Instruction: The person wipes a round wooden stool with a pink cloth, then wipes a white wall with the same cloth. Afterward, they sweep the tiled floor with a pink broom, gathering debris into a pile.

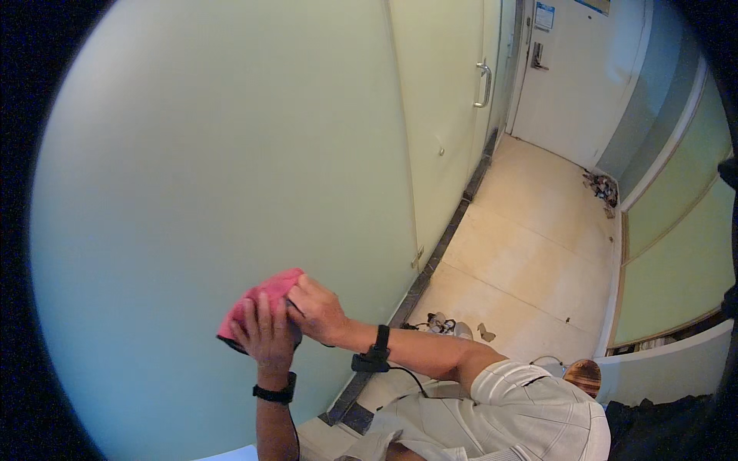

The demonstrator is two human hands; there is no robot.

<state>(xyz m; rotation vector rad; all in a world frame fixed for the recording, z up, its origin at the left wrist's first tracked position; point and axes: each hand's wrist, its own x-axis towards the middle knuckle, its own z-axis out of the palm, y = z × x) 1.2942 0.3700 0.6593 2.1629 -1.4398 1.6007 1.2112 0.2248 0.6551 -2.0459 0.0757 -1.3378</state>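
Observation:
A folded pink cloth with a dark edge [271, 288] is between my two hands, in front of a large frosted glass panel [230, 144]. My left hand [268, 331] lies spread over the cloth's front, its fingers pointing up. At the cloth's right side, my right hand [316, 305] grips its edge with bent fingers. Both wrists wear black straps, and a dark box sits on the right one. Whether the cloth touches the glass, I cannot tell.
Right of the panel is a glass door with a metal handle [485, 85]. A tiled floor [519, 230] leads to a white door [576, 75]. Shoes [441, 324] lie by the dark skirting [426, 274]. A pile of small items [602, 189] sits in the far corner.

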